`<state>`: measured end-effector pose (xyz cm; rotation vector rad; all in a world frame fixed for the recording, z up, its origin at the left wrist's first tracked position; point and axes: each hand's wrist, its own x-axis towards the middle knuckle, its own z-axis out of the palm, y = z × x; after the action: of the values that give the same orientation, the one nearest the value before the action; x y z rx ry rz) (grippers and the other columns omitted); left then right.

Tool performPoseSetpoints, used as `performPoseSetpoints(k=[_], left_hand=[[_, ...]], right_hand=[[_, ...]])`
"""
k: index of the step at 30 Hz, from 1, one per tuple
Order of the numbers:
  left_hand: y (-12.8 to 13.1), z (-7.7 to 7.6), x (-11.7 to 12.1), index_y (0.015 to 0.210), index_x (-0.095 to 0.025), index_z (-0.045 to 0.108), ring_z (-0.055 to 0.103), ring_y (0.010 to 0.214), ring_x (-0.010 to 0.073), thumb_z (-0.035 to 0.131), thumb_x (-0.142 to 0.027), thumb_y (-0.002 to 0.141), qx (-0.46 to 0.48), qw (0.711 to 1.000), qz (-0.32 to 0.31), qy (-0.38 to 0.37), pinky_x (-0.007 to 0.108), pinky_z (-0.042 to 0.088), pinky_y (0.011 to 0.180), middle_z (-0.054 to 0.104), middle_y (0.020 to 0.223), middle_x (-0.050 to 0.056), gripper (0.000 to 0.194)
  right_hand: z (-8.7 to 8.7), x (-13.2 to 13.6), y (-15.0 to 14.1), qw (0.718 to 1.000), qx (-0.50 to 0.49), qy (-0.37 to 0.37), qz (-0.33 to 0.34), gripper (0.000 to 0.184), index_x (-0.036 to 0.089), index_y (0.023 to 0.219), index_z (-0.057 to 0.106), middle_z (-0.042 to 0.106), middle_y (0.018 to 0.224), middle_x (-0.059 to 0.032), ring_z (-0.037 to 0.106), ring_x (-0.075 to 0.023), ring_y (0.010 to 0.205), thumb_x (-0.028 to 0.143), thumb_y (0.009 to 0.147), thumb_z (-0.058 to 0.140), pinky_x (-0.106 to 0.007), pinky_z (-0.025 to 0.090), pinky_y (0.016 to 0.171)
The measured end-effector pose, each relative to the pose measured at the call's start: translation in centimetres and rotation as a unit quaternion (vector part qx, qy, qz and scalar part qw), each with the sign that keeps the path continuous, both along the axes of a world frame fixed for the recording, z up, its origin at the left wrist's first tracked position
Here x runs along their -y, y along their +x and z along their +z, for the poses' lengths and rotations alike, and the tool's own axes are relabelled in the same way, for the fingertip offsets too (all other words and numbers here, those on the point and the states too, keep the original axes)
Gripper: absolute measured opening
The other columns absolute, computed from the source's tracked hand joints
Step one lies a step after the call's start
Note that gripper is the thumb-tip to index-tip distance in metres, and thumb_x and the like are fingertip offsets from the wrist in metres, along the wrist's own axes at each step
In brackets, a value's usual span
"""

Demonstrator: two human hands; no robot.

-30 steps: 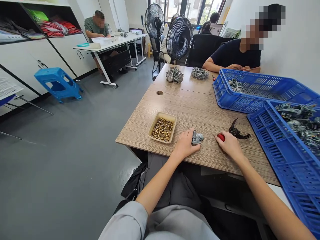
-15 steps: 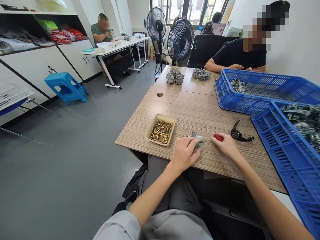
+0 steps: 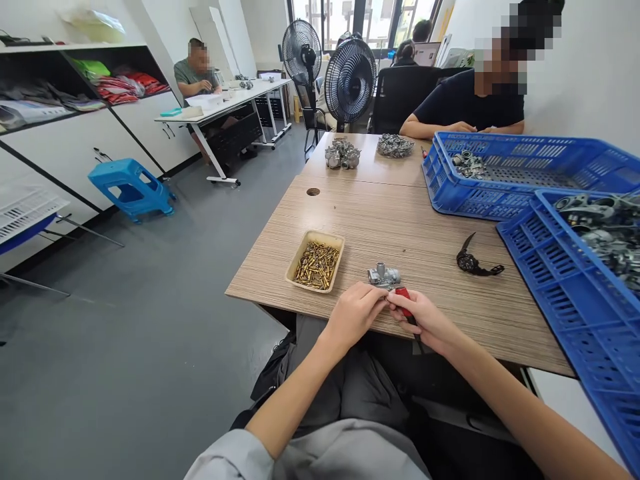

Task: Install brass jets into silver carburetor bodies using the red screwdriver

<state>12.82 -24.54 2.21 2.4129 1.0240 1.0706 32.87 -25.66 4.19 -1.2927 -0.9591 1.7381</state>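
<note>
**Both hands meeting at the front end of a red-and-black screwdriver [image 3: 404,299]**

The right hand [image 3: 425,321] is closing its fingers around the screwdriver's handle, the dark end pointing out below them toward the person's lap. The left hand [image 3: 355,310] is curling its fingers down toward the thumb, their tips meeting the tool's front end; whether they are pinching a small piece there, I cannot tell. This grip is probably steadying the tip while the right fingers are controlling the handle.

Just beyond the fingertips, a metal carburettor body [image 3: 384,275] is lying on the table [image 3: 300,207], seemingly kept there for easy reach; whether the fingers are brushing it is unclear. A shallow tray [image 3: 291,272] of small brass pieces [image 3: 317,265] is sitting left of the left fingers, likely for picking from. Well right of the right fingers, a black wristwatch [image 3: 469,263] is lying apart, perhaps out of the way.
</note>
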Motion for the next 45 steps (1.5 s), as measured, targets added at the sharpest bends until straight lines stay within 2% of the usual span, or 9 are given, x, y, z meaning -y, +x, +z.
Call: performPoseSetpoints(k=[4,8,11,15,20,28,40,45], left_hand=[[-1.2,0.2,-0.7,0.120,-0.021,0.073,0.073,0.103,0.0212,0.055,-0.029,0.114,0.035,0.999,0.008,-0.004,0.036,0.059,0.095,0.080,0.110,0.007,0.021],[-2.1,1.3,-2.6,0.114,-0.023,0.075,0.071,0.108,0.0219,0.060,-0.026,0.111,0.052,0.997,0.039,-0.039,0.037,0.057,0.098,0.078,0.111,0.006,0.016],[-1.4,1.5,-3.8,0.111,-0.023,0.075,0.070,0.107,0.0218,0.063,-0.025,0.110,0.039,0.997,0.044,-0.050,0.037,0.057,0.096,0.076,0.109,0.006,0.013],[0.4,0.8,-4.4,0.112,-0.023,0.076,0.068,0.107,0.0225,0.064,-0.025,0.109,0.009,0.998,0.041,-0.038,0.038,0.055,0.097,0.076,0.108,0.005,0.013],[1.3,0.0,-4.7,0.109,-0.024,0.078,0.065,0.106,0.0235,0.066,-0.025,0.108,-0.018,0.998,0.049,-0.029,0.039,0.054,0.098,0.075,0.108,0.005,0.013],[1.7,0.2,-4.7,0.110,-0.024,0.078,0.065,0.105,0.0235,0.065,-0.026,0.108,-0.043,0.997,0.062,-0.015,0.038,0.053,0.097,0.076,0.108,0.005,0.013],[2.8,-0.5,-4.2,0.111,-0.024,0.079,0.063,0.108,0.0247,0.061,-0.031,0.111,-0.080,0.993,0.083,0.021,0.041,0.053,0.101,0.079,0.109,0.006,0.019],[2.8,-0.9,-3.9,0.114,-0.025,0.079,0.062,0.109,0.0250,0.059,-0.033,0.112,-0.094,0.991,0.093,0.027,0.043,0.051,0.098,0.081,0.109,0.005,0.022]], right_hand=[[-0.3,-0.7,1.4,0.999,-0.030,0.000,-0.012,0.044,0.014,0.088,0.076,0.063,0.081,-0.0038,0.050,-0.0093,0.061,0.051,0.076,0.098,-0.016,0.021,0.035],[-1.5,-2.0,5.1,0.996,-0.082,-0.030,-0.023,0.041,0.013,0.094,0.079,0.064,0.084,-0.0033,0.054,-0.0084,0.062,0.041,0.073,0.101,-0.013,0.023,0.033],[-2.8,-2.2,7.7,0.988,-0.138,-0.054,-0.033,0.037,0.014,0.095,0.079,0.062,0.084,-0.0021,0.050,-0.0067,0.062,0.037,0.074,0.100,-0.010,0.023,0.031],[-4.1,-2.0,9.3,0.978,-0.201,-0.054,-0.030,0.030,0.016,0.099,0.079,0.059,0.083,-0.0008,0.043,-0.0059,0.058,0.036,0.082,0.095,-0.009,0.023,0.029],[-4.8,-1.8,9.5,0.973,-0.228,-0.040,-0.020,0.031,0.014,0.101,0.079,0.058,0.083,-0.0009,0.043,-0.0065,0.059,0.036,0.085,0.093,-0.008,0.024,0.029],[-4.3,-1.8,9.5,0.974,-0.227,-0.026,0.007,0.030,0.015,0.102,0.079,0.057,0.084,-0.0002,0.041,-0.0058,0.059,0.039,0.088,0.091,-0.008,0.023,0.030],[-4.3,-1.6,9.5,0.977,-0.212,-0.017,-0.006,0.032,0.014,0.103,0.078,0.057,0.084,-0.0003,0.044,-0.0063,0.060,0.039,0.087,0.092,-0.009,0.024,0.030],[-4.4,-1.6,9.5,0.978,-0.207,-0.020,-0.008,0.027,0.016,0.103,0.077,0.058,0.085,-0.0011,0.044,-0.0070,0.060,0.036,0.089,0.089,-0.009,0.024,0.031]])
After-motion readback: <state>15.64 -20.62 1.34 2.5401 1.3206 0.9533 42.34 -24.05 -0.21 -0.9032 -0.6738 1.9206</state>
